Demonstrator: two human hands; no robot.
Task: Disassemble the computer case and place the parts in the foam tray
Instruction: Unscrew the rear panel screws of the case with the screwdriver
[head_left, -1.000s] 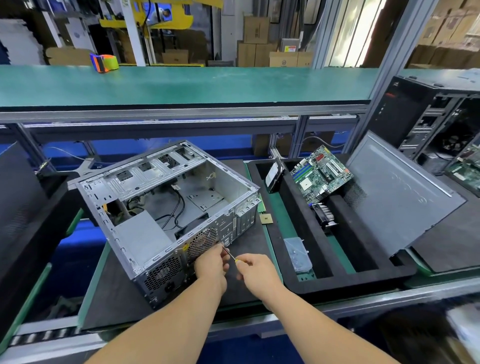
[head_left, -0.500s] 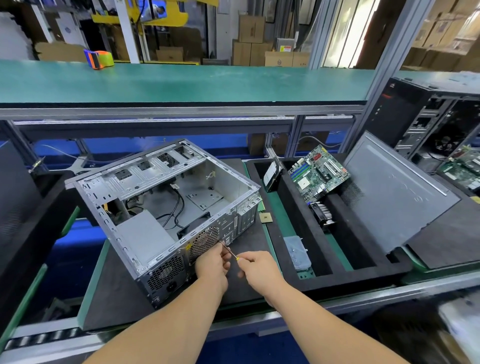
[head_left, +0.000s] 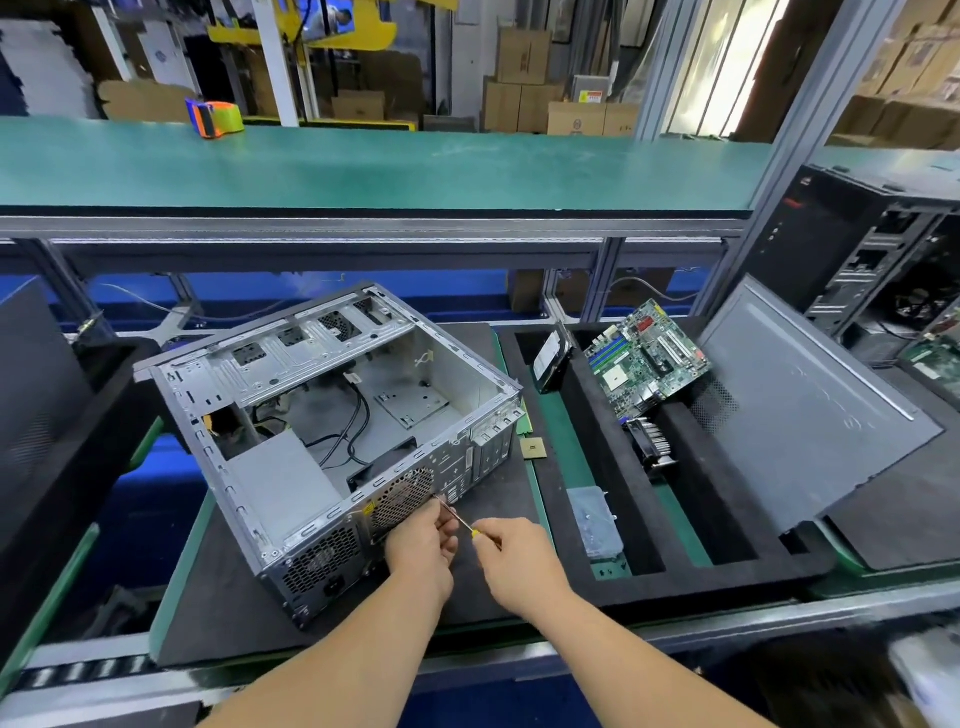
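Observation:
An open grey computer case (head_left: 322, 415) lies on its side on a black mat, its rear panel facing me. My right hand (head_left: 519, 564) grips a thin screwdriver (head_left: 457, 517) with a yellow handle, its tip at the rear fan grille (head_left: 400, 496). My left hand (head_left: 423, 545) pinches the screwdriver's shaft next to the grille. To the right sits the black foam tray (head_left: 691, 571), holding a green motherboard (head_left: 647, 358), a hard drive (head_left: 550, 358), a heatsink (head_left: 652, 441) and a clear plastic box (head_left: 595, 522).
A grey side panel (head_left: 810, 400) leans on the tray's right edge. A small CPU chip (head_left: 534, 448) lies on the mat between case and tray. Another black case (head_left: 852, 249) stands at the far right. A green shelf with a tape dispenser (head_left: 213, 118) runs above.
Both hands stay at the rear fan grille with the screwdriver; only slight shifts of the hands and of my view.

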